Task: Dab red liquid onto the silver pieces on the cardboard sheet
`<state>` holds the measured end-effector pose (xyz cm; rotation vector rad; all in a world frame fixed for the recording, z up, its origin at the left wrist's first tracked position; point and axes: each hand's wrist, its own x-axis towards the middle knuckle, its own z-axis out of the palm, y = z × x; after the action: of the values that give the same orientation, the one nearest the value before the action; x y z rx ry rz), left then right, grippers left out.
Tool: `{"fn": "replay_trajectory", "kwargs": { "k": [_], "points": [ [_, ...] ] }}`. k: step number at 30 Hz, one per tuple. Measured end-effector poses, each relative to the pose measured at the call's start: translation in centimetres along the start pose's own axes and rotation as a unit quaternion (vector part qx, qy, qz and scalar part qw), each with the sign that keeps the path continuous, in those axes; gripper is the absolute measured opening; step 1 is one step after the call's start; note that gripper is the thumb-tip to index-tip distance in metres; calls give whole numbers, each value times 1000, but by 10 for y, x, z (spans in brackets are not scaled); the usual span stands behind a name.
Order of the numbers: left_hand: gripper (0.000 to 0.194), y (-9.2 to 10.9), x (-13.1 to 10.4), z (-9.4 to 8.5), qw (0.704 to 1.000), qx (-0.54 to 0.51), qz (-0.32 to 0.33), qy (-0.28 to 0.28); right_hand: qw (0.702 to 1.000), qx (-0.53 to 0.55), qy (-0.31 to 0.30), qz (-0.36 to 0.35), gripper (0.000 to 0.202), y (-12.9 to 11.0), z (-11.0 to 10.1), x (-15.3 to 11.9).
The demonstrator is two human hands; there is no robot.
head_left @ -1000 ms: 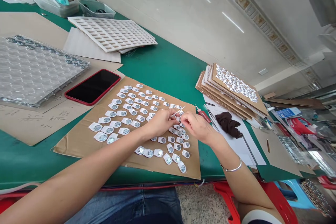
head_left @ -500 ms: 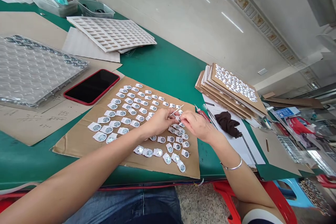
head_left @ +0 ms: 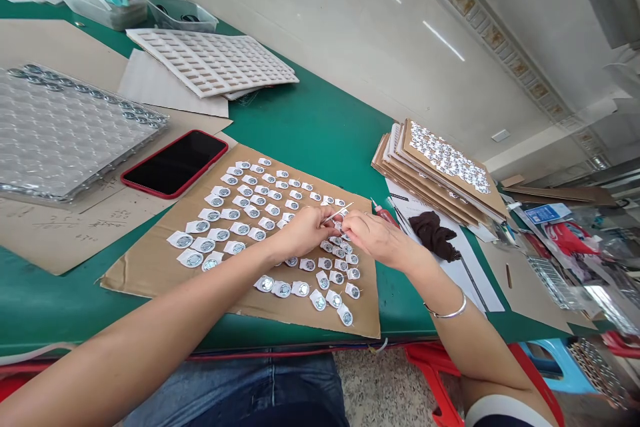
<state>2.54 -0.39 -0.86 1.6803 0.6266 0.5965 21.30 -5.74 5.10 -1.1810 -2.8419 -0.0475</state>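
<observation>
My left hand is closed over the cardboard sheet. From its fingertips a pair of thin, pointed metal tweezers sticks out to the upper right. Almost touching it, my right hand is pinched shut; whatever lies between its fingers is hidden. Beneath and around both hands, many small round silvery parts with white tabs lie in loose rows on the cardboard. Some of them are covered by my hands and left forearm.
A red-cased phone and a clear blister tray lie left. Behind are a white slotted foam sheet and plastic bins. To the right sit stacked cardboard sheets, a dark cloth and a small red tube.
The tweezers' tip has shifted slightly right and my right wrist has moved a little to the right. The hands stay close together over the same spot.
</observation>
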Motion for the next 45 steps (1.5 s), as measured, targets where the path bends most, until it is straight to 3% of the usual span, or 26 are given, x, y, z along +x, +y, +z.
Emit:
{"fn": "replay_trajectory", "kwargs": {
  "k": [22,28,31,34,37,40,42,45],
  "points": [
    [13,3,-2,-1,998,-2,58,-2,994,94,-8,48,9,6,-6,4],
    [17,4,-1,-1,999,-5,31,3,991,112,-16,66,7,7,-6,5],
    [22,4,0,1,998,-59,3,9,991,115,16,72,7,8,0,4],
    [28,4,2,0,992,-124,-30,20,983,140,86,85,8,9,9,0],
    [28,4,4,-2,989,-139,-41,27,943,233,173,164,11,8,16,-3],
    [31,5,5,-6,990,-127,-40,44,849,377,239,283,21,6,20,-4],
    [31,5,4,-6,993,-101,-27,54,778,486,220,333,24,4,25,-2],
    [26,6,2,-4,997,-39,17,65,689,617,158,345,27,-3,35,1]
  ]
}}
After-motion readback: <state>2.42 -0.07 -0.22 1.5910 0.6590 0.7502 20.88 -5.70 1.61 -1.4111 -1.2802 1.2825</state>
